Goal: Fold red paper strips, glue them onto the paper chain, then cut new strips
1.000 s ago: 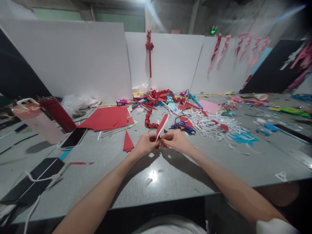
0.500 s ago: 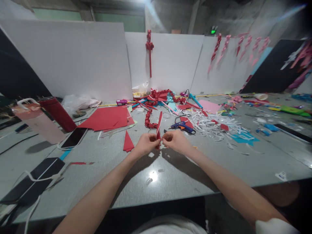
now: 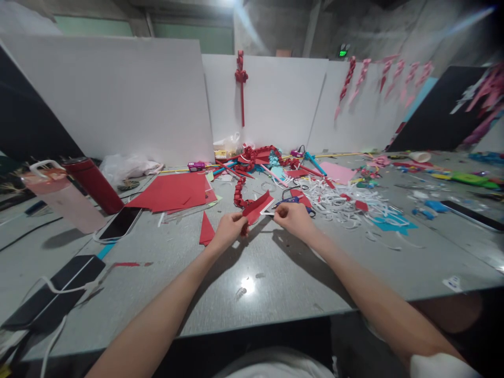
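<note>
Red paper (image 3: 255, 209) sits pinched in the grip of the left hand (image 3: 229, 230), thumb and fingers closed on its near end, the far end slanting up toward the right hand (image 3: 293, 218). That second grip is closed too, thumb against bent fingers, on a thin white strip (image 3: 267, 213) that reaches across to the paper's edge. Both grips are above the tabletop (image 3: 252, 315), a small gap between them.

Just beyond the left grip lies a red chain (image 3: 238, 192), curving toward the paper. Left of that grip, partly hidden by the forearm, is a red triangle (image 3: 205, 231). Right behind the other grip, a blue glue gun (image 3: 288, 200) is partly covered by the hand.

Farther right of the grips spreads a tangle of white scraps (image 3: 338, 198), with a blue cutout (image 3: 398, 226) at its near side. Farther left and beyond lie red sheets (image 3: 173, 190), then a phone (image 3: 119, 222), a red flask (image 3: 93, 184) and a pink bottle (image 3: 65, 202). Well beyond both grips, a heap of red pieces (image 3: 252, 157) lies below a white board (image 3: 283, 105), on which a red ornament (image 3: 241, 76) hangs.
</note>
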The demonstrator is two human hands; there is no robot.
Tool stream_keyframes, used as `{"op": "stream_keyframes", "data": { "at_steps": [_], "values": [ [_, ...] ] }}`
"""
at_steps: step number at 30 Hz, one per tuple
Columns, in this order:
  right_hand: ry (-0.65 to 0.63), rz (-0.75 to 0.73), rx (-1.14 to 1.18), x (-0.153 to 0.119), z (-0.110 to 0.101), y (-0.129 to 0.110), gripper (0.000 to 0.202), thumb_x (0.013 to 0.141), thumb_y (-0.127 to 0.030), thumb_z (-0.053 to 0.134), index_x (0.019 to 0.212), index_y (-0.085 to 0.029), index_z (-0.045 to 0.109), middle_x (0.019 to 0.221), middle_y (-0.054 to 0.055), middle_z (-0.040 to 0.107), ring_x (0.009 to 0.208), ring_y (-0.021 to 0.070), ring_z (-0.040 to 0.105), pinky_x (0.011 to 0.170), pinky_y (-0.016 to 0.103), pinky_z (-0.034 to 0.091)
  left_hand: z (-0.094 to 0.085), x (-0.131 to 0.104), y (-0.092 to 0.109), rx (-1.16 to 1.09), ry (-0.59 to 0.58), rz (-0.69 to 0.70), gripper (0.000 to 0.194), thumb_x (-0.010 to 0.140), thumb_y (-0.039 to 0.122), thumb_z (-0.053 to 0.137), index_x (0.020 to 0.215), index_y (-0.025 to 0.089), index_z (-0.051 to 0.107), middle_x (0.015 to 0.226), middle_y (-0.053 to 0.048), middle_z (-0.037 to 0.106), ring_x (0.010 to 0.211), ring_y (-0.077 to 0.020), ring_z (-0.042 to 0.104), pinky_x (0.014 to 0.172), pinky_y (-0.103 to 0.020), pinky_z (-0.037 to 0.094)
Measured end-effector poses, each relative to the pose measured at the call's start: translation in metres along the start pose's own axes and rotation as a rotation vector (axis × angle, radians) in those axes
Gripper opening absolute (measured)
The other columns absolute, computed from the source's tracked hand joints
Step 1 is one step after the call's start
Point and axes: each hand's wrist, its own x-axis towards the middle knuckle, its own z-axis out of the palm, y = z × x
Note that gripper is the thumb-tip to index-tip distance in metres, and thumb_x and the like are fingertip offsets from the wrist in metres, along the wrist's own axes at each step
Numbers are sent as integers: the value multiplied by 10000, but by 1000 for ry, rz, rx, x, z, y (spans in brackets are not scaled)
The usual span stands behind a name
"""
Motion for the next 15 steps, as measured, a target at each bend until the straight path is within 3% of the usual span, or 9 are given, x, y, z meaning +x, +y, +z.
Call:
{"op": "stream_keyframes", "data": {
  "at_steps": [4,15],
  "values": [
    [32,49,-187,12,-15,25,101,802,-160,653,756,-178,741,721,38,751,662,173,666,655,259,426,-8,6,-6,-40,0,-34,199,791,201,545,604,164,604,565,-49,645,458,-137,598,470,-239,447],
    [168,429,-600,28,-67,98,228,879,-208,601,875,-110,806,847,186,775,833,273,714,728,304,444,-17,11,-12,-66,-14,-45,214,761,279,584,576,172,593,548,-53,617,441,-136,578,464,-240,418]
  ]
}}
